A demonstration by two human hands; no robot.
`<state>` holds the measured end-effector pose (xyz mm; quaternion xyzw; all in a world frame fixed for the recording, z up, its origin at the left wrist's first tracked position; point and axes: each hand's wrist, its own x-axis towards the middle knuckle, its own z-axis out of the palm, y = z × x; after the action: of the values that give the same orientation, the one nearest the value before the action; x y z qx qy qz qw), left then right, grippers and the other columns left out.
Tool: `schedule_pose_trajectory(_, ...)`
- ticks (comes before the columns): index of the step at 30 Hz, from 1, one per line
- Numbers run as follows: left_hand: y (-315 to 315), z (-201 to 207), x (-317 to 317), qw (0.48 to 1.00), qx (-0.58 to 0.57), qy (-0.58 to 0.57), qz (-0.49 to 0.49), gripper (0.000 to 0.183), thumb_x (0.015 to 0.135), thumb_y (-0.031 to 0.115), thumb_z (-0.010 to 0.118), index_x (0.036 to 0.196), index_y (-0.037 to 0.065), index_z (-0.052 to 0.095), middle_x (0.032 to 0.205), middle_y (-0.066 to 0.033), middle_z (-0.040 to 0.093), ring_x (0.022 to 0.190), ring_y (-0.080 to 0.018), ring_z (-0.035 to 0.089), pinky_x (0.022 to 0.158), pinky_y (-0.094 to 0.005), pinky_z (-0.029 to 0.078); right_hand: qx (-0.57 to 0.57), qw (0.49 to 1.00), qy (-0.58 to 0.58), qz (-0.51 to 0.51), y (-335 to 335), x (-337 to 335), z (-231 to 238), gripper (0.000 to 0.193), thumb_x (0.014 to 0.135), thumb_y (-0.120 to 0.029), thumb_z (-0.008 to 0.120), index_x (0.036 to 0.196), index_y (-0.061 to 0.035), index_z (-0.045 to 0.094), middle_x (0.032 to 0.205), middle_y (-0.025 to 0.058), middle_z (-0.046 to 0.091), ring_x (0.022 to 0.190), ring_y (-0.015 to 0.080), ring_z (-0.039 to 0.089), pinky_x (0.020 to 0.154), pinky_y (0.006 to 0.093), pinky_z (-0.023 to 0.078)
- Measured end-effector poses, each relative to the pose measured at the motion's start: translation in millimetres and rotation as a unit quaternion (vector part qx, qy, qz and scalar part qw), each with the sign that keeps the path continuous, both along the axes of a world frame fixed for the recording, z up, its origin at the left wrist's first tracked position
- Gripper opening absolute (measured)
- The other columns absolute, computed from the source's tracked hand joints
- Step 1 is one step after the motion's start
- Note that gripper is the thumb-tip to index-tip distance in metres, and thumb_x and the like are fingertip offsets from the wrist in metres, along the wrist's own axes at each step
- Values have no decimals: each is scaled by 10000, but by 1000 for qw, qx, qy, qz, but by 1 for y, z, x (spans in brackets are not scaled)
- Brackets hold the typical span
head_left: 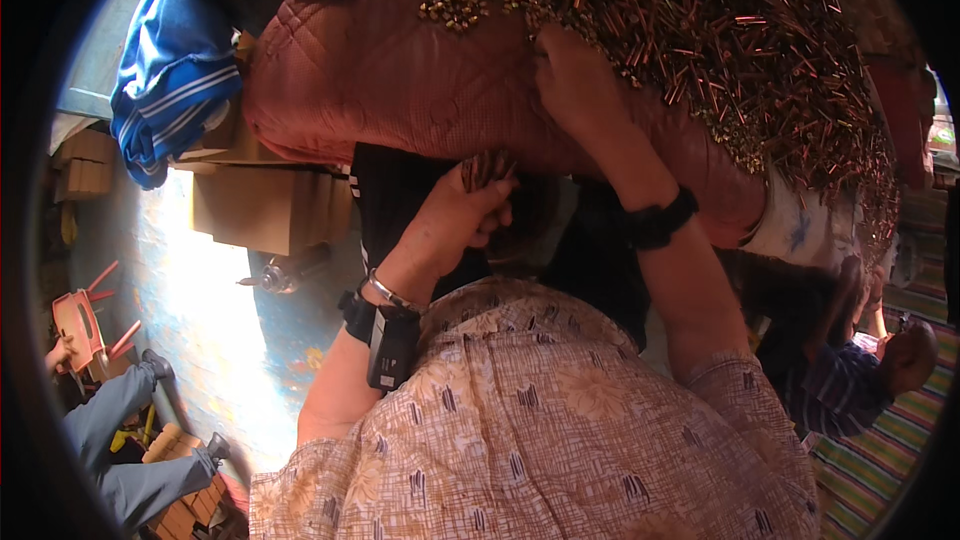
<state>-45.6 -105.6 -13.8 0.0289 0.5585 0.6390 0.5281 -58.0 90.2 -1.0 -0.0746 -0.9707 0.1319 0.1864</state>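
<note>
My left hand (462, 218), closed, grips a small bunch of thin dark rods (488, 170) whose ends stick up above the fingers. It is over my lap, just below the front edge of a reddish quilted cloth (400, 70). On that cloth lies a big heap of thin, shiny copper-coloured rods (740, 50). Small gold-coloured pieces (468, 0) are scattered along its near left rim. At this rim is my right hand (575, 75), its fingers curled in against the cloth; whatever they pinch, if anything, is too small to make out.
A cardboard box (262, 205) stands left of my legs, near a metal tool (275, 277) on the floor. Blue striped fabric (175, 70) hangs at the far left. A person in grey trousers (140, 440) is at lower left by a pink stool (82, 330); another person (850, 380) sits at right.
</note>
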Motion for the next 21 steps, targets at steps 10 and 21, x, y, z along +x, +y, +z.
schedule_pose_trajectory(10,0,-2,10,996,79,-31,27,117,851,93,501,956,62,457,669,-40,527,523,-74,458,404,-182,306,-509,857,-78,-19,-24,88,15,183,820,-83,516,978,4,545,752,69,594,671,116,586,585,242,461)
schedule_pose_trajectory(21,2,5,24,996,88,-23,24,67,846,100,524,858,41,493,682,-56,540,519,-81,477,379,-180,316,-643,764,-48,-28,-34,115,1,134,811,-94,567,912,-6,558,735,30,569,626,77,510,573,202,423)
